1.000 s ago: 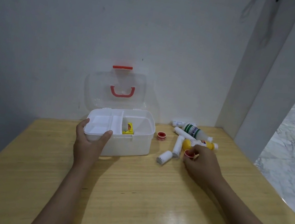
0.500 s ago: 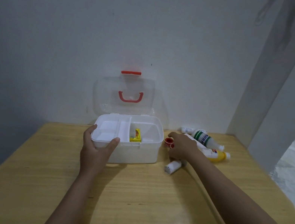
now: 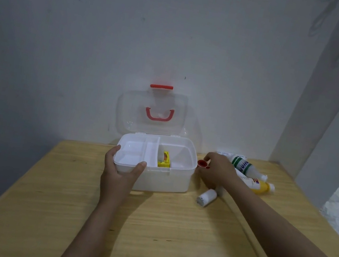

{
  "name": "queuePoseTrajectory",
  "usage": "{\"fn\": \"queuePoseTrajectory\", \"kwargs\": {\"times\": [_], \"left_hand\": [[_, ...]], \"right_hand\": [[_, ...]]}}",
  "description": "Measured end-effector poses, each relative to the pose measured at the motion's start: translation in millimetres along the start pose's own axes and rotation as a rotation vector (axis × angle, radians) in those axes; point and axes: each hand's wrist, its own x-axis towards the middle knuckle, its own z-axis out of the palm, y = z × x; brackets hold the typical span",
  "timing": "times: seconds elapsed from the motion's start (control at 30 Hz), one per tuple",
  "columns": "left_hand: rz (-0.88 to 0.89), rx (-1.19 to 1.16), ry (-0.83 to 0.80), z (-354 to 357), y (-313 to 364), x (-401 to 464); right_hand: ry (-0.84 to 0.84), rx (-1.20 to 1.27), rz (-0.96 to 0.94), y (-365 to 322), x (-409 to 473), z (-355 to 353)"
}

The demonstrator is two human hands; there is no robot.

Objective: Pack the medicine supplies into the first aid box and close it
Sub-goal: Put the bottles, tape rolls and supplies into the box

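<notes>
Resting nearest the viewer, the wooden table (image 3: pixel 145 233) carries everything, and the first aid box (image 3: pixel 162 177) serves as the landmark. At its front left corner the left hand (image 3: pixel 120 176) clamps the rim, thumb and fingers spread around the corner to steady it. Just right of the box, the right hand (image 3: pixel 217 171) pinches a small red tape roll (image 3: pixel 202 163) in its fingertips, hovering just outside the right wall. Below that hand a white bandage roll (image 3: pixel 206 197) lies on the table, long axis angled away from the box. Inside the open compartment sits a yellow packet (image 3: pixel 164 162). Farther right lie a yellow bottle (image 3: pixel 260 186) and a green-labelled bottle (image 3: pixel 242 164). Behind, the clear lid (image 3: pixel 150 113) stands open against the wall. The roll probably needs only a short leftward carry over the rim, and the right hand is nearer.
</notes>
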Motion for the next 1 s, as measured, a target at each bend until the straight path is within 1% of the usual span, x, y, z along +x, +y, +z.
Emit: {"fn": "queuePoseTrajectory", "kwargs": {"times": [0.13,0.27,0.4,0.53,0.7,0.87,1.0], "left_hand": [[0.0,-0.005,-0.001,0,0,1],[0.002,-0.015,-0.001,0,-1,0],[0.0,-0.035,-0.009,1,1,-1],[-0.005,-0.055,-0.036,2,8,-6],[-0.01,-0.091,-0.035,-2,8,-6],[-0.006,-0.086,-0.028,-4,8,-4],[0.002,-0.075,-0.029,-4,8,-3]], "right_hand": [[0.065,0.059,-0.057,-10,0,-34],[0.123,0.068,-0.125,-41,-7,-75],[0.054,0.138,-0.247,-88,-14,-92],[-0.029,0.201,-0.332,-133,-9,-75],[-0.143,0.252,-0.332,-178,10,-42],[-0.179,0.073,-0.296,-196,24,-13],[-0.166,0.025,-0.26,-202,32,0]]}}
